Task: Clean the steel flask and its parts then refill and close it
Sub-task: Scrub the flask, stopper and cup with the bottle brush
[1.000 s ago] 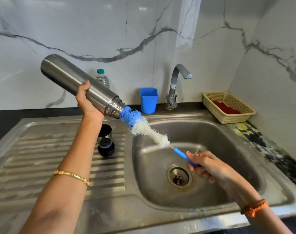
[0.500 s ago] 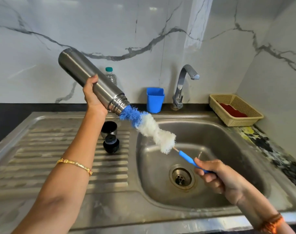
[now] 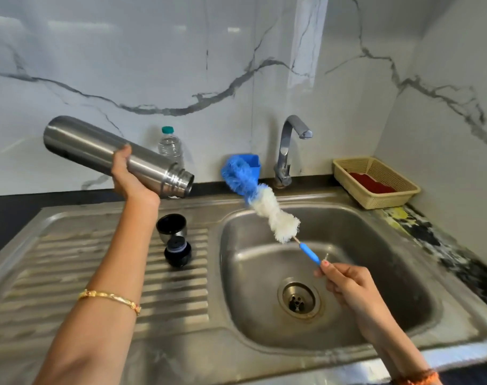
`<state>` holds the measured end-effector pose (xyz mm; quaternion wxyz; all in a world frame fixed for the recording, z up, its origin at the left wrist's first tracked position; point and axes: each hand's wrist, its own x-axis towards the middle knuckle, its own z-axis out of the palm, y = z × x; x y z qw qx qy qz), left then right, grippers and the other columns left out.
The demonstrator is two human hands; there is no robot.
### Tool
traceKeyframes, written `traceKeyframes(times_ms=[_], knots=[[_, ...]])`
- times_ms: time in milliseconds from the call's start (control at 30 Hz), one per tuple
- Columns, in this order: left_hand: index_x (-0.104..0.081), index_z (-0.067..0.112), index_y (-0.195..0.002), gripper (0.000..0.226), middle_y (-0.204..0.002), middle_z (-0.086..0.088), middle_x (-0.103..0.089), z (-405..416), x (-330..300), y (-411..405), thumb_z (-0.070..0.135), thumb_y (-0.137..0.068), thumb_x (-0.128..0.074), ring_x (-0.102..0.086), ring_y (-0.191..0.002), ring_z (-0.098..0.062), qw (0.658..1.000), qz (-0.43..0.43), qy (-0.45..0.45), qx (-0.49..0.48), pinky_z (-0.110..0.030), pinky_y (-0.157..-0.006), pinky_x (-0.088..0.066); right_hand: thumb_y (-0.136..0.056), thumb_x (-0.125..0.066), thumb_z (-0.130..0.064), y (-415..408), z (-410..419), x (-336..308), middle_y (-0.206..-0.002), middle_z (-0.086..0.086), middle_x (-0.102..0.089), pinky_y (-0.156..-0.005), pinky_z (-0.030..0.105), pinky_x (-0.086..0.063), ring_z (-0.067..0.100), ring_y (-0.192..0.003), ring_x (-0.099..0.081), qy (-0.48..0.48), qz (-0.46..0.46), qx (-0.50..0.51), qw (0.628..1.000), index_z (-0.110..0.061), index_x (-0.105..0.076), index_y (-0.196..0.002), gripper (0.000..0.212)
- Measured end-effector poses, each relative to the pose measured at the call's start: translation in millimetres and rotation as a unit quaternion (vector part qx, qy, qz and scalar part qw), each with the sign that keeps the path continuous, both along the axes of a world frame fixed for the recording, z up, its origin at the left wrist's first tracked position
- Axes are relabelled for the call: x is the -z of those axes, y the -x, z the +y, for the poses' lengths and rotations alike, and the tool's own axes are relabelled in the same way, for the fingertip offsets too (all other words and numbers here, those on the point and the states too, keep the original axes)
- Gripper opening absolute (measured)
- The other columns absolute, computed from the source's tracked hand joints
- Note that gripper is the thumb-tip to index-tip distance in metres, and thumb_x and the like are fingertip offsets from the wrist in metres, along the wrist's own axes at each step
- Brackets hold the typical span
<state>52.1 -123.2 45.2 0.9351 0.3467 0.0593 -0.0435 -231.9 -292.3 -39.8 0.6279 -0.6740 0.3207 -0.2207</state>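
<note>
My left hand (image 3: 130, 176) grips the steel flask (image 3: 98, 152) around its middle, holding it nearly level above the drainboard with its open threaded mouth pointing right and slightly down. My right hand (image 3: 345, 284) holds the blue handle of a bottle brush (image 3: 267, 209) over the sink basin (image 3: 375, 273). The brush's blue and white bristles are wholly outside the flask, a short gap right of its mouth. The flask's steel cup lid (image 3: 171, 226) and black stopper (image 3: 178, 252) stand on the drainboard (image 3: 70, 259) below the flask.
A curved tap (image 3: 288, 151) rises behind the basin. A blue cup (image 3: 252, 165) and a clear water bottle (image 3: 170, 147) stand at the back wall. A beige basket (image 3: 375, 183) with a red cloth sits at the back right. The drain (image 3: 299, 300) lies near my right hand.
The brush, whose tip was inside the flask's mouth, has been pulled out to the right. The flask has tilted flatter in my left hand.
</note>
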Motion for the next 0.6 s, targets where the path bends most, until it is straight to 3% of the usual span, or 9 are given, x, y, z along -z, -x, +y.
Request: traceKeyframes(times_ms=[167, 233, 300, 367, 433, 500, 600], knots=[[-0.053, 0.013, -0.112, 0.040, -0.099, -0.008, -0.066, -14, -11, 23, 0.037, -0.082, -0.063, -0.068, -0.090, -0.023, 0.994, -0.011, 0.096, 0.047, -0.037, -0.079, -0.056, -0.095, -0.044, -0.008, 0, 18, 0, -0.048, -0.002, -0.030, -0.033, 0.010, -0.017, 0.002, -0.035, -0.022, -0.109, -0.081, -0.038, 0.990, -0.002, -0.064, -0.086, 0.022], [-0.053, 0.014, -0.113, 0.041, -0.103, -0.008, -0.065, -20, -16, 33, 0.038, -0.082, -0.062, -0.066, -0.093, -0.022, 0.992, -0.005, 0.105, 0.064, -0.037, -0.082, -0.055, -0.095, -0.047, -0.005, -1, 22, -4, -0.049, 0.001, -0.047, -0.035, 0.011, -0.023, 0.006, -0.036, -0.032, -0.101, -0.099, -0.058, 0.988, -0.002, -0.057, -0.083, 0.016], [-0.051, 0.016, -0.120, 0.049, -0.112, -0.008, -0.062, -25, -15, 41, 0.040, -0.080, -0.065, -0.062, -0.098, -0.021, 0.994, 0.002, 0.085, 0.069, -0.038, -0.089, -0.051, -0.095, -0.046, -0.001, -5, 25, -9, -0.064, 0.003, -0.068, -0.039, 0.014, -0.031, 0.012, -0.039, -0.039, -0.086, -0.108, -0.081, 0.987, -0.001, -0.050, -0.085, 0.011], [-0.050, 0.018, -0.124, 0.057, -0.109, -0.004, -0.060, -27, -12, 45, 0.041, -0.075, -0.070, -0.058, -0.090, -0.016, 0.997, 0.014, 0.043, 0.067, -0.039, -0.095, -0.046, -0.095, -0.035, 0.004, -8, 26, -17, -0.074, 0.004, -0.073, -0.035, 0.013, -0.027, 0.009, -0.033, -0.034, -0.101, -0.119, -0.093, 0.983, 0.000, -0.046, -0.086, 0.015], [-0.048, 0.018, -0.125, 0.063, -0.101, -0.002, -0.058, -28, -8, 50, 0.038, -0.071, -0.075, -0.054, -0.084, -0.014, 0.998, 0.025, 0.004, 0.059, -0.040, -0.097, -0.044, -0.095, -0.034, 0.004, -11, 26, -25, -0.064, 0.002, -0.068, -0.032, 0.010, -0.019, 0.004, -0.030, -0.025, -0.109, -0.117, -0.080, 0.984, -0.001, -0.047, -0.087, 0.016], [-0.044, 0.019, -0.129, 0.069, -0.108, -0.003, -0.056, -28, -4, 54, 0.029, -0.069, -0.078, -0.055, -0.093, -0.017, 0.998, 0.030, -0.015, 0.059, -0.043, -0.097, -0.046, -0.095, -0.037, 0.002, -11, 27, -30, -0.053, -0.003, -0.055, -0.033, 0.010, -0.016, 0.003, -0.032, -0.022, -0.092, -0.093, -0.062, 0.990, -0.005, -0.051, -0.089, 0.016], [-0.050, 0.015, -0.118, 0.052, -0.105, -0.007, -0.054, -24, -2, 71, 0.025, -0.073, -0.075, -0.056, -0.091, -0.020, 0.995, 0.062, -0.013, 0.079, -0.039, -0.083, -0.051, -0.095, -0.040, -0.003, -14, 31, -33, -0.046, -0.005, -0.043, -0.031, 0.010, -0.015, 0.001, -0.031, -0.021, -0.092, -0.083, -0.054, 0.991, -0.009, -0.055, -0.090, 0.017]])
